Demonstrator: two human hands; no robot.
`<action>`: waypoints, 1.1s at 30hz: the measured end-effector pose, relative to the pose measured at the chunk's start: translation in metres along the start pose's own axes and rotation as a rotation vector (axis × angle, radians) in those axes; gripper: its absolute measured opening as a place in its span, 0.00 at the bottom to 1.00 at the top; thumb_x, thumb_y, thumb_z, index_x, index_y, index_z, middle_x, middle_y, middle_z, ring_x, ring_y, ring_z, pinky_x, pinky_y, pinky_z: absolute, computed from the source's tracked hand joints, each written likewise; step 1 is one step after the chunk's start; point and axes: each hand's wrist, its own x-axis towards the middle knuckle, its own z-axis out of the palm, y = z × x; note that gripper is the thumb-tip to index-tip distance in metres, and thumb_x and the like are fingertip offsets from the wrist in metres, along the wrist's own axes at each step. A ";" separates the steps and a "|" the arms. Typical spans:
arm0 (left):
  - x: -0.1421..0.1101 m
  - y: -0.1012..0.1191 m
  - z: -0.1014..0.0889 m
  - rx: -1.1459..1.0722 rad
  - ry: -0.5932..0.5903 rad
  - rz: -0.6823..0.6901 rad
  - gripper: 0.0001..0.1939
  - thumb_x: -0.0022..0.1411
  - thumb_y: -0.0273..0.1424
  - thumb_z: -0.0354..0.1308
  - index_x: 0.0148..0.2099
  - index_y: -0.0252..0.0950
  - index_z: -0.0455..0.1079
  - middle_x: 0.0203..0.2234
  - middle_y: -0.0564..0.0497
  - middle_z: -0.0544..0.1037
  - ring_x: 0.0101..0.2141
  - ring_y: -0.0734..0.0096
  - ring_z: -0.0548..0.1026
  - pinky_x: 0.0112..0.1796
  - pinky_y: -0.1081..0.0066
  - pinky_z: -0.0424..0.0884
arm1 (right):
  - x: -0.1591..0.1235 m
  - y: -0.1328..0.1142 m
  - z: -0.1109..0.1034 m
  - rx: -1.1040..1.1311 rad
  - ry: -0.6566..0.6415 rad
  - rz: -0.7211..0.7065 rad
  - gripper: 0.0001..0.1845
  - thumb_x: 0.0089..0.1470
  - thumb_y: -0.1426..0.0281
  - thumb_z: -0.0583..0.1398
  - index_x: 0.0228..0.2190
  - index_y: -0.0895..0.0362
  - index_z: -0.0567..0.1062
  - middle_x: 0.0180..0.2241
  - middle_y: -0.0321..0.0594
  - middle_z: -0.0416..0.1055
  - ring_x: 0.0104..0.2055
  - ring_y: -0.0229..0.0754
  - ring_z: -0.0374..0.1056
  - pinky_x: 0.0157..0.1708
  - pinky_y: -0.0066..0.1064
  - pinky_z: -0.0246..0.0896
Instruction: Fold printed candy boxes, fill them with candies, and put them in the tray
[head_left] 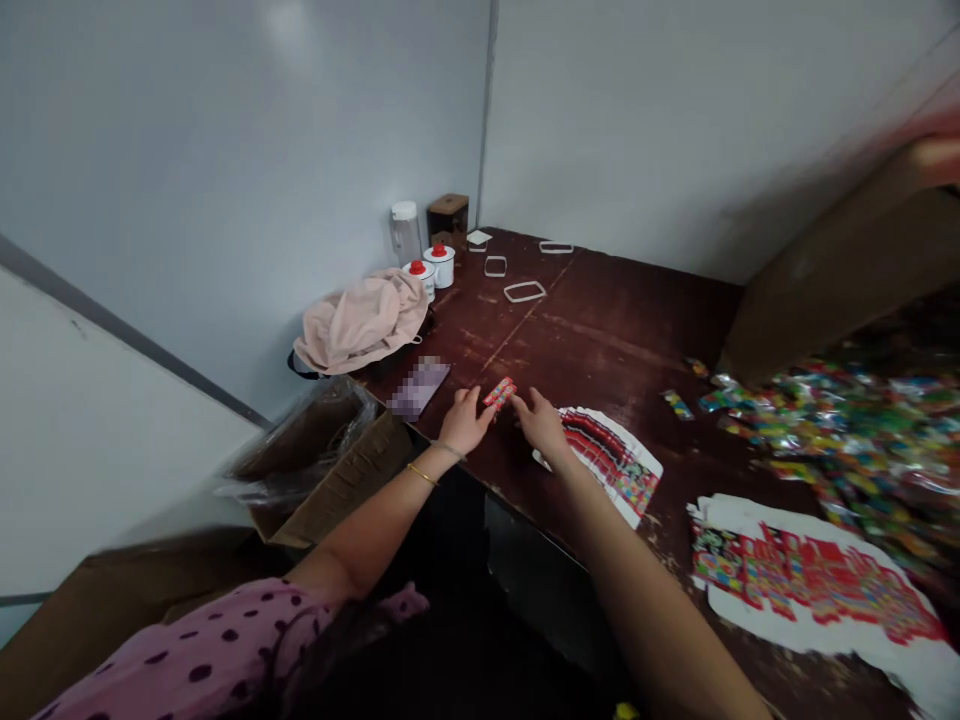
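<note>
A small red printed box (499, 393) with coloured spots is over the near part of the dark red table. My left hand (465, 424) has its fingers at the box's lower left end and seems to grip it; the fingertips are partly hidden. Close by on the other side, my right hand (543, 428) has its fingers apart, one fingertip at or very near the box's right edge. Beneath and beside my right forearm lies a fanned stack of flat printed cartons (611, 450), white with red and coloured patterns.
Another spread of flat cartons (817, 575) lies at right. Behind it is a heap of colourful wrapped pieces (862, 420) by a big cardboard box (832, 270). A purple phone-like slab (422, 388), pink bag (364, 318), lidded mugs (440, 268) and pitcher (406, 235) stand left.
</note>
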 end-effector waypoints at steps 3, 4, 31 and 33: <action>0.005 -0.016 0.003 -0.026 -0.021 0.014 0.24 0.65 0.36 0.52 0.59 0.30 0.61 0.50 0.37 0.66 0.47 0.61 0.71 0.51 0.63 0.65 | -0.025 0.008 -0.027 -0.034 0.029 0.027 0.27 0.59 0.54 0.52 0.52 0.58 0.72 0.48 0.52 0.72 0.48 0.51 0.70 0.49 0.47 0.64; 0.001 -0.020 0.002 -0.044 -0.008 0.015 0.25 0.64 0.35 0.52 0.61 0.29 0.59 0.51 0.36 0.65 0.44 0.64 0.72 0.50 0.64 0.66 | -0.041 0.016 -0.043 -0.071 0.035 0.020 0.27 0.59 0.54 0.53 0.53 0.56 0.72 0.51 0.51 0.70 0.51 0.52 0.68 0.52 0.48 0.62; -0.115 0.060 0.074 -0.910 -0.987 -0.339 0.10 0.45 0.25 0.64 0.31 0.32 0.67 0.19 0.59 0.69 0.18 0.82 0.65 0.24 0.77 0.64 | -0.174 -0.009 -0.115 0.181 -0.183 0.200 0.14 0.52 0.55 0.62 0.30 0.53 0.77 0.57 0.46 0.64 0.58 0.52 0.61 0.56 0.44 0.56; -0.112 0.060 0.064 -0.914 -1.224 -0.322 0.12 0.44 0.27 0.67 0.31 0.31 0.68 0.21 0.55 0.72 0.22 0.78 0.70 0.27 0.75 0.67 | -0.169 -0.013 -0.124 0.283 -0.349 0.232 0.16 0.51 0.54 0.62 0.25 0.53 0.77 0.53 0.46 0.68 0.59 0.52 0.61 0.57 0.42 0.55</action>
